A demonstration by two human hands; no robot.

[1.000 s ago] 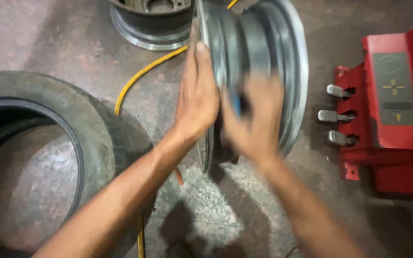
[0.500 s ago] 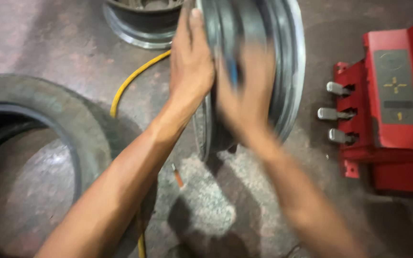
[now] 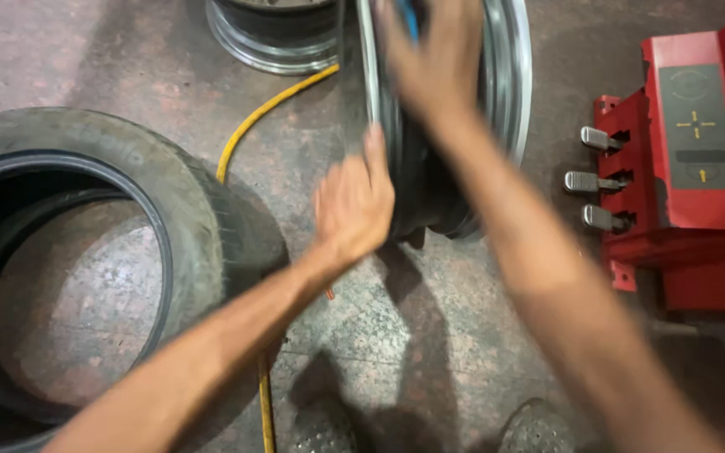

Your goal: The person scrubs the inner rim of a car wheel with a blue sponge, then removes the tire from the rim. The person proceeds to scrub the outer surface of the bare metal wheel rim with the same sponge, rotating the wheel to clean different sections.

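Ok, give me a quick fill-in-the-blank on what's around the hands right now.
1. The metal rim under both hands stands on its ____.
2. The hose on the floor is ____ in colour.
3. The tyre lies flat on the person's ____ side.
4. The machine with three pedals is ____.

Missing words: edge; yellow; left; red

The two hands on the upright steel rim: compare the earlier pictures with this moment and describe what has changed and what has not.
The left hand has slid down from the upper edge of the steel rim to its lower left edge. The right hand has moved up from mid-rim to the top, something blue showing at its fingers. The rim stays upright on the floor; the tyre, yellow hose and red machine are unmoved.
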